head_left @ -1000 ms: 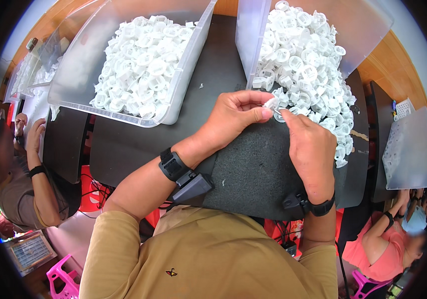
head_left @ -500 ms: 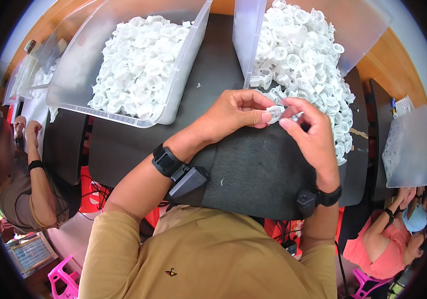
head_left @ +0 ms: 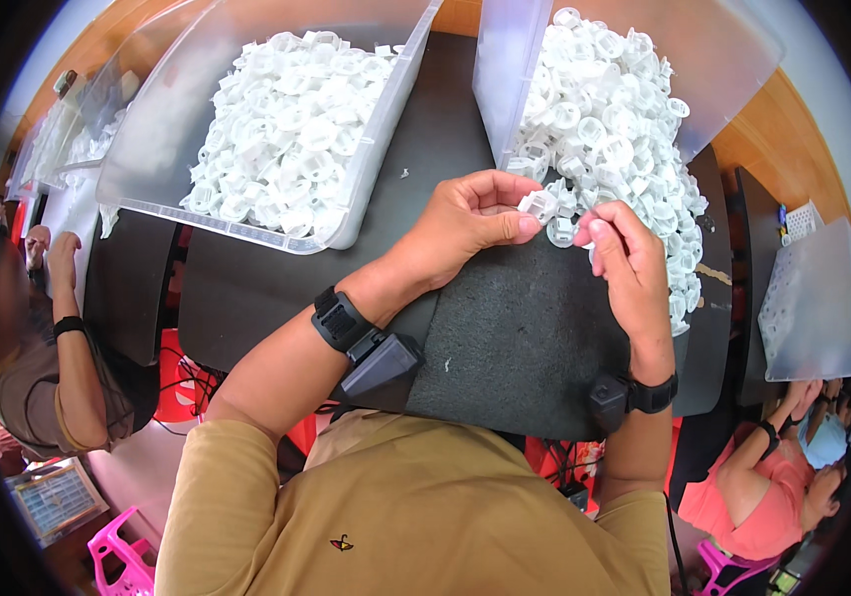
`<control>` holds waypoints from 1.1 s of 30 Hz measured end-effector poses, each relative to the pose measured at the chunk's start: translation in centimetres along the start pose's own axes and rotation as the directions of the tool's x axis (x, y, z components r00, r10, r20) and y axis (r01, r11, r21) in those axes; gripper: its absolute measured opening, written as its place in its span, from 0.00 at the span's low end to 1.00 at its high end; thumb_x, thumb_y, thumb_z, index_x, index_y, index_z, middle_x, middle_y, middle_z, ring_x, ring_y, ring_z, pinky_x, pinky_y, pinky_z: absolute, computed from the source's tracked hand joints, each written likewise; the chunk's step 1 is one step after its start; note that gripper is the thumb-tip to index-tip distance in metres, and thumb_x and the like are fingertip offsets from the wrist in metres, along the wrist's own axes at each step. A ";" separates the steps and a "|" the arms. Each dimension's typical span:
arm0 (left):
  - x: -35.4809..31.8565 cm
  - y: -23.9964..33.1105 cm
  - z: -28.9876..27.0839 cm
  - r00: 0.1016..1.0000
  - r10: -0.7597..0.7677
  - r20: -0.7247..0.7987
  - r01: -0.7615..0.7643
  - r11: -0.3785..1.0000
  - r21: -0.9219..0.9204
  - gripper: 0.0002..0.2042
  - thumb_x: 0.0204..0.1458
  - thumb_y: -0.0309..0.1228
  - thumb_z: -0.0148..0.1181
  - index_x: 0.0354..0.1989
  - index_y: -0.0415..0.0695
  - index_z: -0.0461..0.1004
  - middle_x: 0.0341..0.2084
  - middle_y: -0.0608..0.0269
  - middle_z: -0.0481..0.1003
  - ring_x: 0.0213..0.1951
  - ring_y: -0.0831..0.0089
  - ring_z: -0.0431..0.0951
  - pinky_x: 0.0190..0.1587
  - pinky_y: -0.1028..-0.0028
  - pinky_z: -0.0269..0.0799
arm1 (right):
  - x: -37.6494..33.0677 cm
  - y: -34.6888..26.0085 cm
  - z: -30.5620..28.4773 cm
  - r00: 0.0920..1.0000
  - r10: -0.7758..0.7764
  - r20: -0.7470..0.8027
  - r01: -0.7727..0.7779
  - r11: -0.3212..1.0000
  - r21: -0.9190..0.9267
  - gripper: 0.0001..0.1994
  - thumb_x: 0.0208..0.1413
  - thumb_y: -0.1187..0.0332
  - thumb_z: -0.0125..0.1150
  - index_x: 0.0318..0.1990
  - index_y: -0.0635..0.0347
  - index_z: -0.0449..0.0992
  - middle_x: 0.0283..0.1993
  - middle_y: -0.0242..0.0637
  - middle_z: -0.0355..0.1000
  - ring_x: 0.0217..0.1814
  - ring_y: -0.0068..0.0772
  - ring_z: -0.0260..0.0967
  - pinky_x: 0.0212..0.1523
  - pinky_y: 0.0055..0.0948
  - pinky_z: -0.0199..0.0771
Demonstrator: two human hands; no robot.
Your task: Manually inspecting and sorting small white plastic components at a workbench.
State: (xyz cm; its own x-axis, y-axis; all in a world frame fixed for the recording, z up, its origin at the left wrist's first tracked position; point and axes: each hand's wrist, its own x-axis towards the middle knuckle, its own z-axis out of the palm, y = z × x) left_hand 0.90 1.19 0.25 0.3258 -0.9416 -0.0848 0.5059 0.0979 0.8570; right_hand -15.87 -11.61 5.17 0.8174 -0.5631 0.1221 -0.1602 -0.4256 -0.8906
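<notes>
A small white plastic part with a round rim and a raised square piece (head_left: 539,205) sits between the thumb and fingers of my left hand (head_left: 472,217). Just to its right, my right hand (head_left: 632,260) is closed, thumb against curled fingers; a pale sliver shows at the fingertips, too small to name. Both hands are over the near edge of a loose heap of similar white parts (head_left: 679,214), which spills from a tipped translucent bin (head_left: 508,74) onto the dark table. A black band with a small box is strapped on each wrist.
A second translucent bin (head_left: 378,149), full of white parts, stands at the back left. A black mat (head_left: 530,348) covers the near table (head_left: 276,308). Co-workers sit at left and right; the right one's hands are by another translucent bin (head_left: 815,313). Cables hang below the table edge.
My right hand has drawn slightly away from the part in my left hand, and its fingers have curled in. My left hand has tilted the part, showing its raised square side.
</notes>
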 end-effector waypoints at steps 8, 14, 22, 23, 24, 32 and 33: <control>0.2 0.2 -0.4 0.999 -0.033 -0.018 0.034 0.999 0.003 0.15 0.53 0.24 0.63 0.49 0.35 0.72 0.41 0.59 0.76 0.42 0.75 0.77 0.48 0.76 0.76 | -0.8 -1.2 0.0 0.994 -0.108 0.030 0.112 0.930 -0.350 0.11 0.59 0.75 0.52 0.47 0.60 0.76 0.27 0.40 0.73 0.24 0.29 0.69 0.28 0.25 0.68; 0.2 0.1 -0.5 1.000 -0.018 -0.015 0.018 0.999 0.036 0.15 0.53 0.24 0.63 0.49 0.35 0.72 0.40 0.59 0.77 0.41 0.75 0.78 0.47 0.77 0.76 | -0.9 -1.9 0.1 0.980 -0.199 0.023 0.196 0.928 -0.317 0.16 0.55 0.79 0.53 0.50 0.59 0.76 0.26 0.43 0.71 0.26 0.34 0.70 0.30 0.30 0.70; 0.2 -0.1 -0.5 1.000 0.014 -0.012 -0.014 0.999 0.045 0.15 0.51 0.22 0.64 0.47 0.35 0.73 0.40 0.60 0.77 0.40 0.78 0.77 0.48 0.77 0.75 | -1.1 -1.6 0.5 0.986 -0.162 0.047 0.167 0.908 -0.385 0.15 0.54 0.78 0.53 0.49 0.60 0.77 0.25 0.44 0.71 0.24 0.38 0.70 0.29 0.33 0.70; 0.2 0.0 -0.5 1.000 0.012 -0.012 -0.012 0.999 0.053 0.15 0.50 0.22 0.65 0.47 0.34 0.74 0.40 0.60 0.77 0.41 0.78 0.77 0.48 0.77 0.75 | -1.1 -1.5 0.5 0.986 -0.161 0.047 0.167 0.908 -0.385 0.15 0.54 0.78 0.53 0.49 0.60 0.77 0.25 0.44 0.71 0.24 0.38 0.70 0.29 0.33 0.70; 0.2 0.0 -0.4 1.000 0.011 -0.013 -0.010 0.998 0.060 0.15 0.50 0.21 0.65 0.47 0.34 0.74 0.40 0.61 0.77 0.41 0.78 0.77 0.48 0.78 0.74 | -1.2 -1.4 0.5 0.986 -0.162 0.043 0.166 0.910 -0.380 0.15 0.54 0.78 0.53 0.49 0.60 0.77 0.25 0.44 0.71 0.24 0.38 0.70 0.28 0.33 0.69; 0.2 0.1 -0.3 0.999 0.035 -0.011 -0.034 0.991 0.130 0.16 0.48 0.22 0.66 0.47 0.35 0.74 0.40 0.61 0.77 0.42 0.78 0.77 0.49 0.78 0.73 | -1.2 -2.0 0.6 0.993 -0.106 0.049 0.116 0.928 -0.354 0.14 0.55 0.78 0.53 0.49 0.61 0.77 0.24 0.44 0.71 0.22 0.37 0.69 0.27 0.32 0.68; 0.1 0.1 -0.3 0.999 0.034 -0.013 -0.032 0.990 0.138 0.16 0.48 0.22 0.66 0.46 0.35 0.74 0.40 0.61 0.77 0.42 0.78 0.77 0.49 0.78 0.73 | -1.2 -2.1 0.5 0.994 -0.092 0.054 0.105 0.927 -0.359 0.14 0.55 0.78 0.53 0.49 0.61 0.77 0.24 0.44 0.71 0.22 0.38 0.69 0.27 0.32 0.68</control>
State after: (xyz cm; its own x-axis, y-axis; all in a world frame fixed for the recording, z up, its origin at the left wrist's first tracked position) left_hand 1.23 1.18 0.20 0.3535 -0.9334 -0.0620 0.3803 0.0828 0.9212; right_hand -16.25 -9.65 6.62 0.8572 -0.4826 0.1799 -0.2610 -0.7082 -0.6560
